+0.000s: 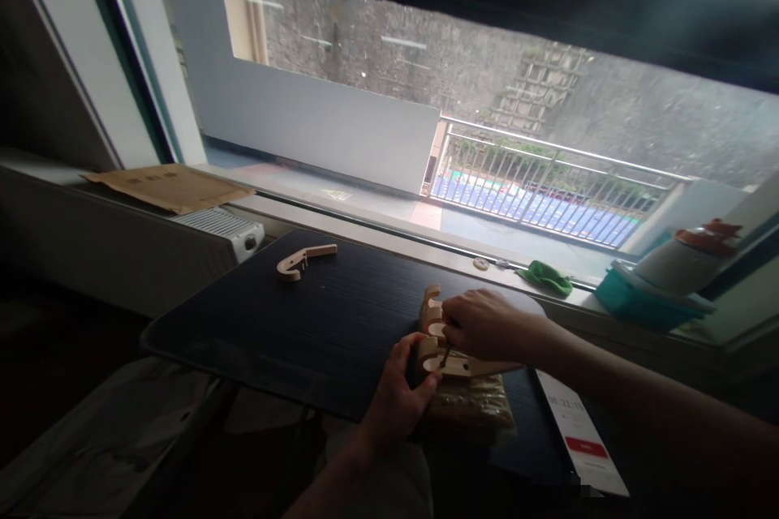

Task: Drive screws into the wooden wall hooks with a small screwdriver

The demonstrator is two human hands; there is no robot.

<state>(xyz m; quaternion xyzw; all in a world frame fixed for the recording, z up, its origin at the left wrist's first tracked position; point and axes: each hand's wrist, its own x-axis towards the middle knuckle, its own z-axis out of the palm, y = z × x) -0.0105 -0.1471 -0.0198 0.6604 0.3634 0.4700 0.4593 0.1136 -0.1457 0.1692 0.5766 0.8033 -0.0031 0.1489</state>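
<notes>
On the near right of the black table (231, 324), several light wooden hook-shaped pieces (431, 349) lie side by side on a block (475, 405) wrapped in clear yellowish plastic. My left hand (398, 389) grips the nearest wooden hook at its curved end, thumb in front and fingers behind. Above the same pieces my right hand (480, 320) is closed around a thin dark tool (447, 355), whose tip points down at the nearest hook. The tool's upper part is hidden in the fist. A separate wooden hook (298, 263), with small pegs or screws at it, rests farther left.
A phone (578, 430) with a lit screen lies right of the block. Along the windowsill are a green cloth (548, 279), a teal box (645, 300) and a grey-and-orange object (687, 255). A brown envelope (174, 188) lies above the white radiator (222, 231).
</notes>
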